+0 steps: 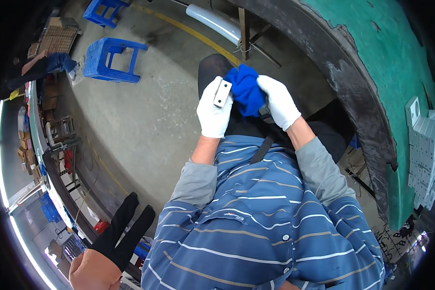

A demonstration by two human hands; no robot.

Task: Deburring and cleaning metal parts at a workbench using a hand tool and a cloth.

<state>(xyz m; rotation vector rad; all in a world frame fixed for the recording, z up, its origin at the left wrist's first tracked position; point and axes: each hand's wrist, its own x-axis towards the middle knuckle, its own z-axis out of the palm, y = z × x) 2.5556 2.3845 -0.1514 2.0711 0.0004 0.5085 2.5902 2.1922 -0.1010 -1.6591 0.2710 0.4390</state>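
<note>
In front of my lap, my left hand (214, 112), in a white glove, is closed on a small pale rectangular block (222, 94) with two dark holes. Just to its right hangs a bunched blue cloth (247, 92). My right hand (279, 102), also gloved in white, grips the cloth's right side between thumb and fingers. The cloth's left edge lies close against the block; whether they touch, I cannot tell.
At right, a green-topped bench (372, 63) with a worn edge carries a stack of grey metal blocks (423, 154). Blue plastic stools (112, 59) stand on the floor at upper left. A wrapped roll (212, 23) lies ahead. Other people (97, 268) are on the left.
</note>
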